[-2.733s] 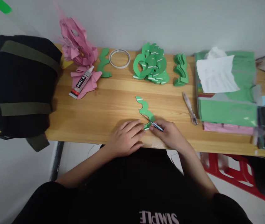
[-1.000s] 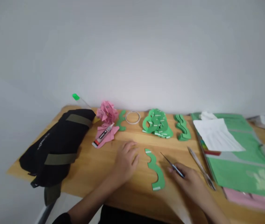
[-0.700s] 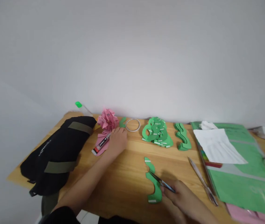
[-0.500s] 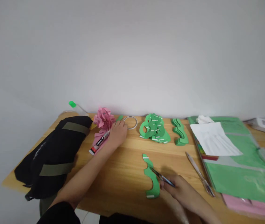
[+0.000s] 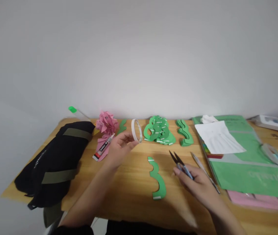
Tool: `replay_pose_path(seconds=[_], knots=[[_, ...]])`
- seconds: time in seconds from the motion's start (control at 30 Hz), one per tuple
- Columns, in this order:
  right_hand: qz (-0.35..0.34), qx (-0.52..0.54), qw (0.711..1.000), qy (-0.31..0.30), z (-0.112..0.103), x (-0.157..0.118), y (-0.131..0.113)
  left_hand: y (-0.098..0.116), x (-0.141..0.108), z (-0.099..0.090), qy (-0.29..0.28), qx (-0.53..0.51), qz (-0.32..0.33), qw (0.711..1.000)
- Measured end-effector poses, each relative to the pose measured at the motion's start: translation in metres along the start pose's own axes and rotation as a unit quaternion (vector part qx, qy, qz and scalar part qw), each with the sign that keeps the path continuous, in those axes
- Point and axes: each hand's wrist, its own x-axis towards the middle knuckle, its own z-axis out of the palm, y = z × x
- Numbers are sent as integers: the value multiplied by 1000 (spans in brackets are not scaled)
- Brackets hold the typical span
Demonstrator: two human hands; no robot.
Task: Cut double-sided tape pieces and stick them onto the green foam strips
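Between thumb and fingers my left hand [image 5: 120, 147] holds a thin roll of white tape [image 5: 133, 130], tilted upright above the table. My right hand [image 5: 196, 179] grips small thread snips [image 5: 181, 164], their dark blades spread and pointing away from me. To the left of the snips a wavy green paper piece [image 5: 162, 186] lies flat, with white strips at both ends. Behind it is a pile of green paper cut-outs [image 5: 157, 130] bearing similar white strips. A neat stack of wavy green pieces [image 5: 185, 133] sits to the right of that pile.
Left of my hand are a pink paper flower [image 5: 106, 122], a B-7000 glue tube [image 5: 103, 148] and a black bag [image 5: 57, 156]. On the right lie a pen [image 5: 204, 169], a white paper sheet [image 5: 219, 137] and green paper packs [image 5: 253, 176]. A wall stands behind the table.
My left hand has picked the tape roll up off the table and brought it nearer. My right hand has moved the snips up and right, away from the green piece, and their blades have spread.
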Motion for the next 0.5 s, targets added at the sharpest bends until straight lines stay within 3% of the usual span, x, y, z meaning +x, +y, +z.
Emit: replay_pose_path(seconds=[0.07, 0.17, 0.3, 0.5], knots=[[3, 60, 998, 13, 5, 6, -14, 17, -16, 2, -11, -183, -56, 982], [16, 154, 988, 23, 17, 15, -34, 34, -30, 9, -44, -322, -93, 941], [4, 235, 972, 32, 32, 19, -52, 46, -40, 14, -93, -374, -92, 918], [31, 315, 948, 19, 38, 10, -70, 56, -60, 20, -177, -358, -51, 915]])
